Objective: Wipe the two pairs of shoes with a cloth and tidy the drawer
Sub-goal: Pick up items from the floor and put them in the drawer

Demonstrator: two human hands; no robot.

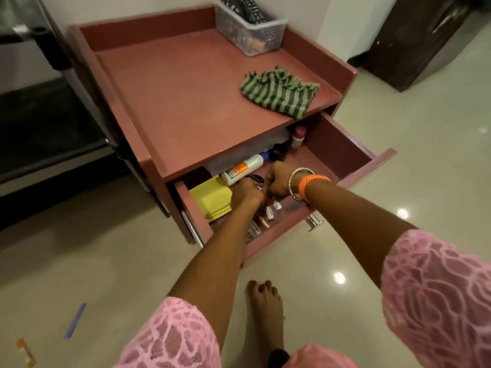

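**Both hands in the open drawer**

I see my left hand [245, 193] and right hand [277, 181] side by side inside the drawer [342, 155], fingers curled over small tubes [271, 211]; what each grips I cannot tell. The striped cloth [279, 91] lies on the cabinet top [186, 102], far right.

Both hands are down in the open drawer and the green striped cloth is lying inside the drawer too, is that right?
Not quite. Both hands, left and right, are in the open reddish drawer, but the head view shows the green striped cloth lying on the cabinet top.
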